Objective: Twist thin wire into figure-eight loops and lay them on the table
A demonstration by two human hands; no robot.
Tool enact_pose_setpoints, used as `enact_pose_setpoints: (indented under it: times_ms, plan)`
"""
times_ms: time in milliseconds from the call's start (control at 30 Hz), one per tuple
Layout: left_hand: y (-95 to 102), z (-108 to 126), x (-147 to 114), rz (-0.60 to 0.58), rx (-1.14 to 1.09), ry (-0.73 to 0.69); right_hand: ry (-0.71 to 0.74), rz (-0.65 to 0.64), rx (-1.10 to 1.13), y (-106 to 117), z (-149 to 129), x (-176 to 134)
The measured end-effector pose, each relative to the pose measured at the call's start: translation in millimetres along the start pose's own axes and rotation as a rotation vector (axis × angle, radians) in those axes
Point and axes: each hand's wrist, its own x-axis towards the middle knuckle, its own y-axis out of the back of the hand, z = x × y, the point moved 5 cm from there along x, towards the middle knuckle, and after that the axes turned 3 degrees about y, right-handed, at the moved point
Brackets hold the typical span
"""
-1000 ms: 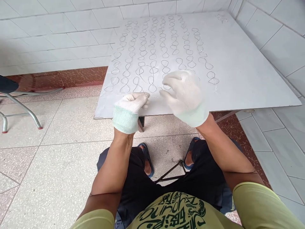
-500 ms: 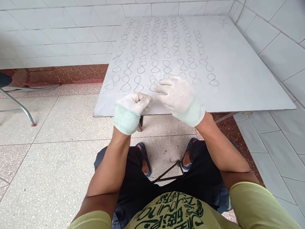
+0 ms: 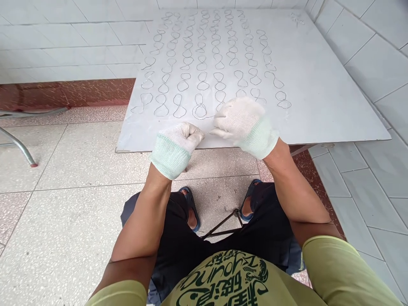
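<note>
My left hand [image 3: 175, 148], in a white glove with a green cuff, is closed in a pinch near the front edge of the white board [image 3: 331, 106]. A thin wire [image 3: 207, 132] shows at its fingertips and runs toward the other hand. My right hand [image 3: 240, 121], gloved the same way, has its fingers bent close to the thumb, at the wire. Just beyond the hands lies a wire figure-eight [image 3: 199, 106], with a loose curved strand reaching toward my right fingers. Parts of the wire are hidden by the gloves.
Rows of wire figure-eights [image 3: 184, 82] cover the left and middle of the board. A small pile of wire bits [image 3: 296, 19] lies at its far right corner. Tiled walls [image 3: 376, 46] border the board. A metal stool leg [image 3: 21, 146] stands at left.
My right hand's spread fingers have drawn together by the wire. The left hand keeps its pinch. The view has shifted slightly, so the board appears higher and further left.
</note>
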Motion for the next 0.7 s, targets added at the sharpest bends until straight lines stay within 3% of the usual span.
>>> enact_pose_setpoints:
  times_ms: [400,567,700]
  plan:
    - [-5.2,-4.2,6.1,-0.034,0.134,-0.052,0.043,-0.197,-0.133,-12.4,6.8,10.5]
    - [-2.1,5.9,0.4,-0.011,0.185,-0.01,0.001,-0.111,0.009,-3.9,3.6,6.1]
    - [-1.2,18.6,-5.0,-0.056,0.235,0.041,0.069,-0.195,-0.256,-1.7,-6.9,0.8]
